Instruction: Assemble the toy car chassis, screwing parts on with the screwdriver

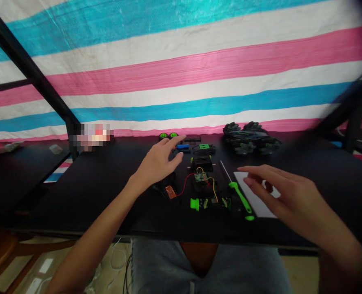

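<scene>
My left hand hovers over the table with thumb and fingers spread, nothing between them, beside a blue cylindrical battery. My right hand is above a white sheet, its fingers loosely curved with a gap between index finger and thumb. Between the hands lies an opened toy car chassis with a green circuit board and red and yellow wires. A green-handled screwdriver lies right of it. A black part with a copper-coloured patch sits below my left hand, joined by the red wire.
Two wheels with green hubs stand at the back. A black part with a green plate lies behind the chassis. A large black wheeled toy occupies the back right. Black frame posts and a striped sheet border the table.
</scene>
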The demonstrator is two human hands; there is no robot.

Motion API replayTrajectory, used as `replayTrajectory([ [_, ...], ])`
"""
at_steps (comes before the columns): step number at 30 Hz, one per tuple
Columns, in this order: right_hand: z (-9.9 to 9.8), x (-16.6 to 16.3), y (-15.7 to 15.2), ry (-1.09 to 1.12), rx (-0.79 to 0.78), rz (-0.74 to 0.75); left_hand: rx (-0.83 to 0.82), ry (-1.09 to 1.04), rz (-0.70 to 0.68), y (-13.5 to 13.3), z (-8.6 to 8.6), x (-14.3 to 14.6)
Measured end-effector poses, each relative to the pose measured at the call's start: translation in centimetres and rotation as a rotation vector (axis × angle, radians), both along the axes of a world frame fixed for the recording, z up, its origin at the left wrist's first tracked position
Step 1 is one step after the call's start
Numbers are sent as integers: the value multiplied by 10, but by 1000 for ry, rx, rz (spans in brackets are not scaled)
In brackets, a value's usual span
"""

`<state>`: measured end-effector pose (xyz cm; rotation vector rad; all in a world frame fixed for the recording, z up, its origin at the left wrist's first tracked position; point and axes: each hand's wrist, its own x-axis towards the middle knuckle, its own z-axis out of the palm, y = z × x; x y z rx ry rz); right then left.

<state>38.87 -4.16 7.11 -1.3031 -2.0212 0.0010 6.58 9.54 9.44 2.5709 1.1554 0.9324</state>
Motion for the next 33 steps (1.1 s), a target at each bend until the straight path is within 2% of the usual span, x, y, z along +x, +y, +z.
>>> replayTrajectory([
  [3, 21, 13, 7, 94, -51, -80, -41, 37, -253, 17, 2, 33],
  [5, 23, 18, 4, 81, -78, -79, -93, 42, -309, 23, -4, 50],
  [7, 15, 21, 0, -14, -131, -17, -122, 54, -285, 23, -14, 62],
  [11, -17, 20, -14, -156, -200, 39, -146, 108, -236, 12, -31, 72],
  [16, -45, 13, -28, -195, -120, -16, -155, 78, -236, 3, -42, 70],
  [21, -50, 9, -28, -164, -172, -13, -152, 70, -237, 5, -46, 69],
  [25, -53, 7, -25, -179, -238, -30, -160, 24, -180, 8, -51, 72],
  [33, -58, 8, -21, -203, -211, -4, -147, -58, -165, 11, -58, 78],
])
